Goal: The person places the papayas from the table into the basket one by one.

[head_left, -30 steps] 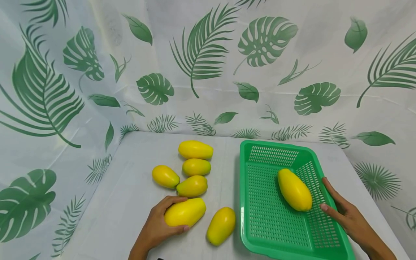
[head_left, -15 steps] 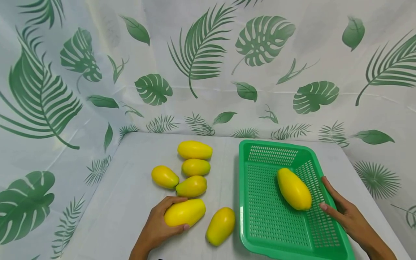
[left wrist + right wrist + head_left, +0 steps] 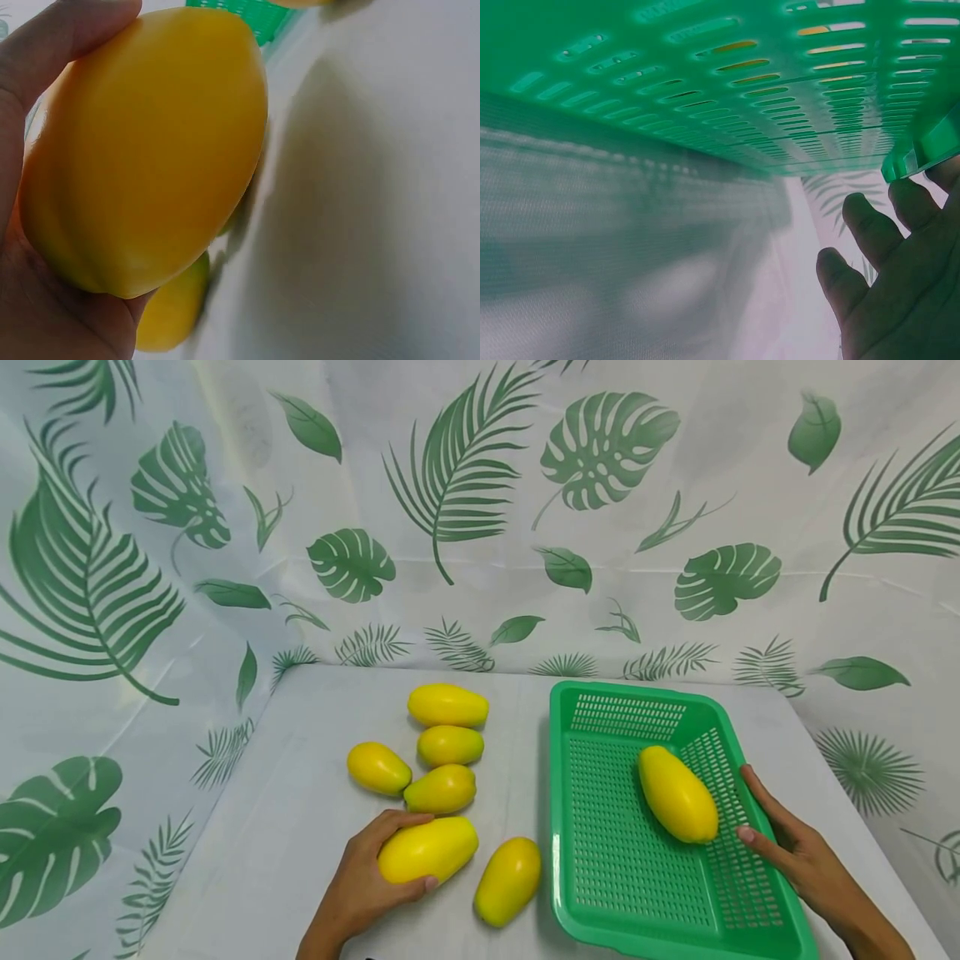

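Note:
My left hand [image 3: 367,877] grips a yellow papaya [image 3: 429,850], thumb on the near side and fingers on the far side. In the left wrist view the papaya [image 3: 150,150] stands out over the white tabletop, its shadow set apart beside it. On the right, my right hand [image 3: 806,868] holds the side rim of a green plastic basket [image 3: 558,827], thumb at the inner side and fingers outside. From below, the right wrist view shows the slotted basket [image 3: 727,82] above the cloth, with several fingers [image 3: 874,232] spread by its rim. One papaya [image 3: 678,795] lies inside the basket.
Between the left hand and the basket lies a papaya [image 3: 507,882] with a green-tinged end. Beyond the left hand, several more form a cluster, including a papaya [image 3: 378,768] at its left and another papaya [image 3: 447,705] farthest back. A leaf-printed sheet [image 3: 480,485] hangs behind the table.
The head view has shifted a little. Within it, the papaya in my left hand has moved very slightly to the right; my right hand keeps its place on the basket rim.

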{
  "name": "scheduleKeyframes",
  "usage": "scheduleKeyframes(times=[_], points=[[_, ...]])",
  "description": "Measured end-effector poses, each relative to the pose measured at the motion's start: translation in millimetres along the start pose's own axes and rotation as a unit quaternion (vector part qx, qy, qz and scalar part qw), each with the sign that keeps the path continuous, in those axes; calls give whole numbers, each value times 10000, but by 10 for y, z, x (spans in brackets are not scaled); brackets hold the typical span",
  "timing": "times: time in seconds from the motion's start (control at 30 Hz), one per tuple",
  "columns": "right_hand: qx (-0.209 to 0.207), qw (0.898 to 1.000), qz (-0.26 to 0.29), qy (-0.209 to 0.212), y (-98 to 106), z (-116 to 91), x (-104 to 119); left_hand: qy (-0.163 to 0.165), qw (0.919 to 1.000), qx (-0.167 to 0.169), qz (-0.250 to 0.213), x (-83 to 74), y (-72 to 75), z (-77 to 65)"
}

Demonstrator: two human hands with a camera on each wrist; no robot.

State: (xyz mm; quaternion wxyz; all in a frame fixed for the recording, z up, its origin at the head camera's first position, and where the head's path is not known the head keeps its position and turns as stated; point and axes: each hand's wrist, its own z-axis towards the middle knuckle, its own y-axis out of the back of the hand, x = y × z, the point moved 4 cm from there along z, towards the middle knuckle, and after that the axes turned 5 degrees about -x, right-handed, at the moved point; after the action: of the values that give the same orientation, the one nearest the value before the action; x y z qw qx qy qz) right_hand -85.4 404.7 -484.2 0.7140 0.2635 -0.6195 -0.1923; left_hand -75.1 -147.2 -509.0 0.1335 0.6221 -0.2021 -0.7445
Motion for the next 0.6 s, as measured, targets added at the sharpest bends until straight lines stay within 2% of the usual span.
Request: scheduleKeyframes(times=[0.37,0.6], points=[[-6,10000,24,-14,-1,-1,14,-551,9984,-50,-65,-218,46,47],[-13,10000,-8,-14,-22,-10,9,-768,9970,-38,-89,-351,56,92]])
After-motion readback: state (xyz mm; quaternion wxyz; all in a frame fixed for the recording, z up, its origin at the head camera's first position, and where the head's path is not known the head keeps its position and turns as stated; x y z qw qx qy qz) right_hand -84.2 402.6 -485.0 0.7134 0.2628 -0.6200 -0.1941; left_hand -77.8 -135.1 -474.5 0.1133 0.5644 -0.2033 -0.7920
